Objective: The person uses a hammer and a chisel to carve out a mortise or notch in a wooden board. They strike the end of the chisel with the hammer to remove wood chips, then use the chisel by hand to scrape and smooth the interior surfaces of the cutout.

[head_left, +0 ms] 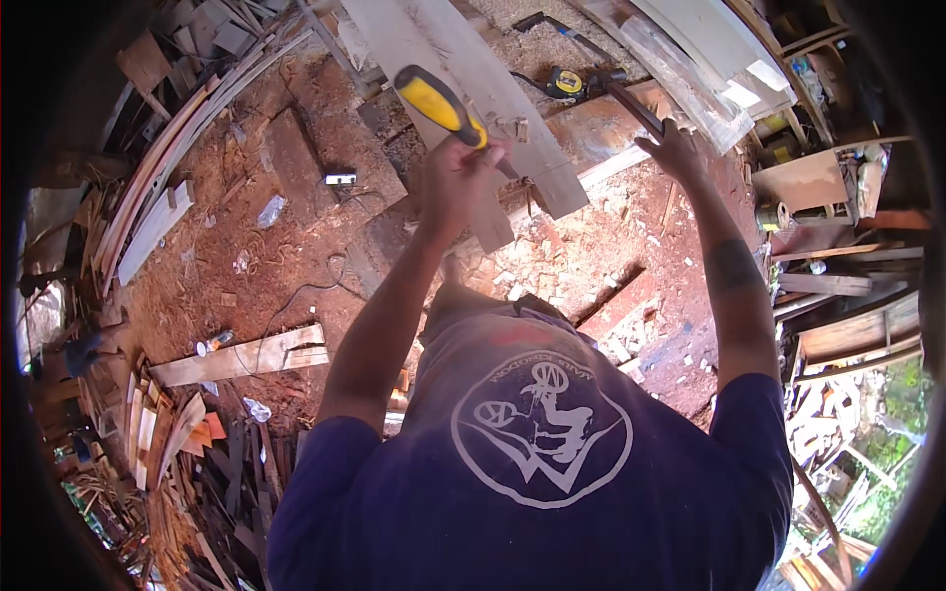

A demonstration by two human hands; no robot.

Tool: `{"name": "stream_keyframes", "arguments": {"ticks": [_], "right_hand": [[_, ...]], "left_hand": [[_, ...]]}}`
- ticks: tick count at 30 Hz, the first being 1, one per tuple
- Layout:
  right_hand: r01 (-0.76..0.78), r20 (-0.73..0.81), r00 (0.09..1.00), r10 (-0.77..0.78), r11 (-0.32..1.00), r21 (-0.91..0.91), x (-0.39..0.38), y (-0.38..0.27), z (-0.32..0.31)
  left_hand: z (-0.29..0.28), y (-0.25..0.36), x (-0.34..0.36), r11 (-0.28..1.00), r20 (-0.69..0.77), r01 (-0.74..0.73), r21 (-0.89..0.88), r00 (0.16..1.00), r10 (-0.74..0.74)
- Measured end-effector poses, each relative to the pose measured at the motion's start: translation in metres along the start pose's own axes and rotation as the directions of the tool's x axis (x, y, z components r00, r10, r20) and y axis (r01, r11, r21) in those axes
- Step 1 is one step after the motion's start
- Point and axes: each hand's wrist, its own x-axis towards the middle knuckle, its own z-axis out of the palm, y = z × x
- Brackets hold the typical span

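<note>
Gripping the yellow-handled hammer (440, 103) top centre, left hand (458, 182) might glance off and smack right hand (675, 150), spread wide on the plank (601, 123).

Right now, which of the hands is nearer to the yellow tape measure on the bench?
Right. The right hand is just below and right of the tape measure. The left hand, gripping a yellow-handled tool, is farther, down to its left.

Glossy yellow plastic handle (434, 98), rough wooden plank (493, 89)
</note>
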Motion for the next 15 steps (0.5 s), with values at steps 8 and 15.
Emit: {"name": "stream_keyframes", "arguments": {"ticks": [8,15], "right_hand": [[-0.049,0.046,0.998,0.045,0.994,0.098,0.005,-0.016,0.021],[-0.059,0.044,0.998,0.040,0.547,0.835,-0.127,-0.040,-0.042]], "left_hand": [[0.012,-0.018,-0.012,0.987,-0.040,-0.091,0.131,0.994,0.097],[0.019,-0.021,-0.020,0.972,-0.121,-0.175,0.156,0.974,0.194]]}}
